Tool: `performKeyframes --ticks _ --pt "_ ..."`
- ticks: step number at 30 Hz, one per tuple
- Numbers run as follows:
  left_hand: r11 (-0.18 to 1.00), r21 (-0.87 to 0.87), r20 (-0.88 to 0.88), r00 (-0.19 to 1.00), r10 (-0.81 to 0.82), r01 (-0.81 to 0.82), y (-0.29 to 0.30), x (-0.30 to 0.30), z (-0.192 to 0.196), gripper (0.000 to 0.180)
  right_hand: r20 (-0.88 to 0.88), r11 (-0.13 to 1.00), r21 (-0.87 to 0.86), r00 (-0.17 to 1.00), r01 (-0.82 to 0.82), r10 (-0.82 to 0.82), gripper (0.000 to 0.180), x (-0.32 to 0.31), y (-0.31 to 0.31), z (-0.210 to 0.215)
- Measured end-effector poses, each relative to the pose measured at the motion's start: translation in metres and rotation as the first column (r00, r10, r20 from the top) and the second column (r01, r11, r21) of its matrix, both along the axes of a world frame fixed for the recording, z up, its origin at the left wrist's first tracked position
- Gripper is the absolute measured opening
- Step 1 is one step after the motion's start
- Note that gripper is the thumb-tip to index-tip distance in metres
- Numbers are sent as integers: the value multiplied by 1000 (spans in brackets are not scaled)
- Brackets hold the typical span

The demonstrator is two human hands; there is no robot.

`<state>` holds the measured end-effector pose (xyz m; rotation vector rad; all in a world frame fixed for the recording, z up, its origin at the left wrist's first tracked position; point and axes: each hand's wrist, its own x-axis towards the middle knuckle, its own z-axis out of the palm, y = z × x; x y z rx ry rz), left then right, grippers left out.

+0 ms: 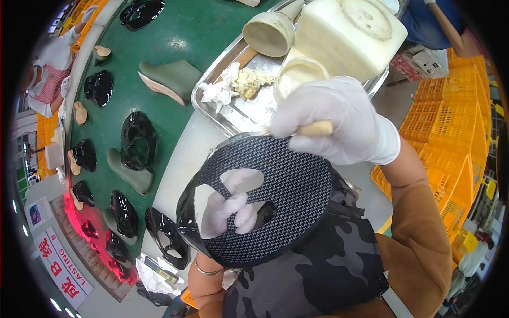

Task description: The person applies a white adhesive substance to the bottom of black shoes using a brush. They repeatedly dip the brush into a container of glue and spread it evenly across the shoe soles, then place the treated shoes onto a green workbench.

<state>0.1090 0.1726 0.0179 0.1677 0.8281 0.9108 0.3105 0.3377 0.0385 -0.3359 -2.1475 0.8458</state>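
My left hand [228,214], in a white glove, grips a black shoe upper [299,185] from behind. Its fingers show through the cut-outs, and woven black-and-grey lining faces me. Glossy black shows along the upper's left side. My right hand [344,119], also gloved, is closed round a short wooden handle [316,129], apparently of a brush. The handle's working end is at the upper's top edge, mostly hidden by my fingers. Just beyond lies a metal tray [204,98] with a tub of pale paste [302,74], a yellowish lump [249,84] and crumpled white tissue [220,90].
A large cream plastic container [344,40] and a beige cup [268,34] stand on the tray. Left, a green conveyor [175,45] carries shoe lasts [167,79] and glossy black uppers [139,140]. Yellow crates [445,122] are stacked at right. A co-worker [53,69] stands across the conveyor.
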Motion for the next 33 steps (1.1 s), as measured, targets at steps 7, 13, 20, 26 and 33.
performKeyframes --ticks 7,13,20,26,33 --pt "999 26 -121 992 44 -41 -3 3 2 41 -271 941 -332 962 -64 -30 13 -6 -13 0" --pt "993 73 -197 974 108 -96 -14 -3 -1 40 -251 916 -379 967 -134 37 11 -7 -1 -18" --pt "933 267 -92 957 275 -242 -27 -5 -23 44 -166 900 -427 971 86 -172 30 32 -27 -38" --pt "845 415 -195 875 443 -336 -33 13 -28 48 -259 867 -480 923 131 -283 28 29 -47 -43" --pt "813 356 -269 782 562 -462 -42 22 -28 57 -262 820 -559 914 119 -311 34 28 -52 -38"
